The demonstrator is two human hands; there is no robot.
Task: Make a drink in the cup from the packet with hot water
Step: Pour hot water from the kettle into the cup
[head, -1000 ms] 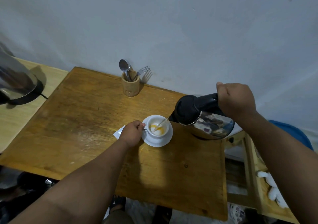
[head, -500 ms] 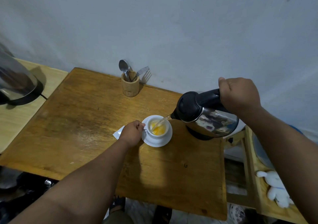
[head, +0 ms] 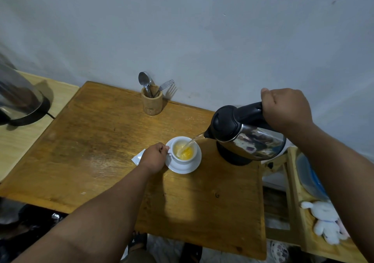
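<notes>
The right hand [head: 287,109] is wrapped tight around the black handle of the tilted kettle [head: 247,135], from whose spout a thin stream falls into the white cup [head: 183,151]. The left hand [head: 153,157] pinches the cup's handle, steadying it on its saucer [head: 186,166] on the wooden table [head: 91,151]; yellow liquid pools inside. A white packet [head: 138,157] peeks out beside the left hand.

Around the cup [head: 183,151], the wooden table [head: 97,145] lies bare from 7 to 11 o'clock and at 5. The utensil holder [head: 152,103] blocks 11 o'clock; the tilted kettle [head: 245,135] crowds 2 o'clock, the left hand [head: 153,157] 9.
</notes>
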